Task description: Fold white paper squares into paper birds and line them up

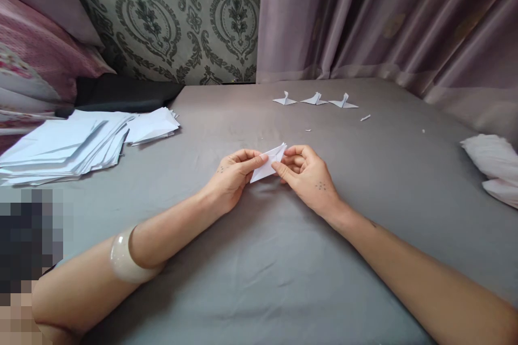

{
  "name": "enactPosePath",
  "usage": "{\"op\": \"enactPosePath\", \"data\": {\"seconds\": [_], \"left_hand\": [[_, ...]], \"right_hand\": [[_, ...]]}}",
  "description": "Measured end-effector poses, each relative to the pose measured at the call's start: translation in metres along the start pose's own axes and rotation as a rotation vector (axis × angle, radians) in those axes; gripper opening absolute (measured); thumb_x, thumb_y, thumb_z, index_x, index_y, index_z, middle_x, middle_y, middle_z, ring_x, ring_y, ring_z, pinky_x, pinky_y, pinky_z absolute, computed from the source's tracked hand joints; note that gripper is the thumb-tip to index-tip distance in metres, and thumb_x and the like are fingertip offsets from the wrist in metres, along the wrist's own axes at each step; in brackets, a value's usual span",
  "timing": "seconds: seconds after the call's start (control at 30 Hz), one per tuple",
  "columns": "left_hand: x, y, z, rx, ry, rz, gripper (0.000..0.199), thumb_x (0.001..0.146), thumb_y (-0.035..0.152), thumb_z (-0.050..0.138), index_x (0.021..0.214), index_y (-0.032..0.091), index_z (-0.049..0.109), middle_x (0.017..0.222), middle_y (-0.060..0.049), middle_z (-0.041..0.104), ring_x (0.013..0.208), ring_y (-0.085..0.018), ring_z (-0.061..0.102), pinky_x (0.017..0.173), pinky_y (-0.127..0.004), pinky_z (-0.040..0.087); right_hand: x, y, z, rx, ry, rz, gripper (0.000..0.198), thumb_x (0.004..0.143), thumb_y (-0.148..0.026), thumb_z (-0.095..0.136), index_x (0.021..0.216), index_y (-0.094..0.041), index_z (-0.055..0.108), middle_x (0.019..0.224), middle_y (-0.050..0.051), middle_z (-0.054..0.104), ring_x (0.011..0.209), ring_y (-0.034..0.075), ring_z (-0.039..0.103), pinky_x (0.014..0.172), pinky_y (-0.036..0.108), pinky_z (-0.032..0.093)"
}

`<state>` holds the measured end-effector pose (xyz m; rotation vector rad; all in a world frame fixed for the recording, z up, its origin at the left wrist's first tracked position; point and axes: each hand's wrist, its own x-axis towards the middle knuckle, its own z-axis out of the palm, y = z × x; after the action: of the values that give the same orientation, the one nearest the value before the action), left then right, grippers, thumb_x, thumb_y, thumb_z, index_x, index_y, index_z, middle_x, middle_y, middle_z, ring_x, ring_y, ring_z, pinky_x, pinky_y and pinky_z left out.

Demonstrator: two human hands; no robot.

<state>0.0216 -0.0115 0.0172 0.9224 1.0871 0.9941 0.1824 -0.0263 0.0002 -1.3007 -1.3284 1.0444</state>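
A small piece of folded white paper, shaped like a slanted diamond, is held up between both hands above the grey sheet. My left hand pinches its left edge, thumb on the front face. On the other side my right hand grips the right part with its thumb pressed on the front, the fingers curled behind. Three folded paper birds stand in a row farther back: one on the left, one in the middle and one on the right.
A stack of white paper sheets lies at the left, with smaller paper pieces beside it. Behind them is a black item. Paper scraps lie near the birds. White cloth sits at the right edge. A person's pixelated head shows lower left.
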Motion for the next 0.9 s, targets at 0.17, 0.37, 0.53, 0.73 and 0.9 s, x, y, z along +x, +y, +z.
{"op": "enactPosePath", "data": {"seconds": [0.17, 0.37, 0.53, 0.73, 0.9], "left_hand": [[-0.001, -0.002, -0.003, 0.268, -0.005, 0.028, 0.021, 0.074, 0.037, 0.068, 0.075, 0.016, 0.067, 0.086, -0.008, 0.070, 0.080, -0.020, 0.064, 0.068, -0.031, 0.050], [0.001, -0.004, -0.010, 0.878, -0.013, 0.307, 0.020, 0.077, 0.033, 0.059, 0.067, 0.020, 0.072, 0.111, -0.009, 0.065, 0.111, -0.030, 0.054, 0.089, -0.046, 0.047], [0.000, -0.004, -0.010, 1.097, -0.045, 0.354, 0.022, 0.079, 0.033, 0.056, 0.071, 0.018, 0.068, 0.113, -0.009, 0.060, 0.109, -0.028, 0.049, 0.087, -0.044, 0.048], [0.002, -0.009, -0.016, 1.149, -0.063, 0.508, 0.012, 0.079, 0.023, 0.058, 0.088, 0.017, 0.062, 0.098, -0.007, 0.057, 0.091, -0.021, 0.052, 0.083, -0.039, 0.048], [0.002, -0.010, -0.020, 1.216, -0.206, 0.651, 0.027, 0.082, 0.014, 0.050, 0.103, 0.021, 0.066, 0.109, -0.009, 0.056, 0.099, -0.022, 0.050, 0.085, -0.038, 0.047]], "right_hand": [[0.002, -0.005, -0.006, 0.037, 0.003, 0.103, 0.034, 0.072, -0.034, 0.070, 0.094, -0.021, 0.049, 0.079, 0.001, 0.067, 0.069, 0.016, 0.066, 0.059, 0.030, 0.056], [0.006, 0.005, -0.011, -0.198, -0.034, 0.066, 0.021, 0.073, -0.029, 0.067, 0.088, -0.020, 0.056, 0.080, 0.003, 0.068, 0.068, 0.016, 0.064, 0.061, 0.031, 0.052], [0.001, 0.002, -0.008, -0.464, -0.060, -0.045, 0.006, 0.078, -0.025, 0.059, 0.082, -0.021, 0.062, 0.070, 0.000, 0.066, 0.063, 0.014, 0.060, 0.064, 0.030, 0.048], [-0.001, -0.001, -0.005, -0.637, -0.076, -0.170, 0.006, 0.079, -0.021, 0.058, 0.082, -0.020, 0.063, 0.087, 0.003, 0.062, 0.061, 0.011, 0.055, 0.066, 0.028, 0.046], [0.000, 0.003, -0.010, -0.682, -0.151, -0.194, 0.015, 0.083, -0.017, 0.052, 0.083, -0.020, 0.067, 0.096, 0.004, 0.060, 0.065, 0.010, 0.055, 0.068, 0.027, 0.045]]}}
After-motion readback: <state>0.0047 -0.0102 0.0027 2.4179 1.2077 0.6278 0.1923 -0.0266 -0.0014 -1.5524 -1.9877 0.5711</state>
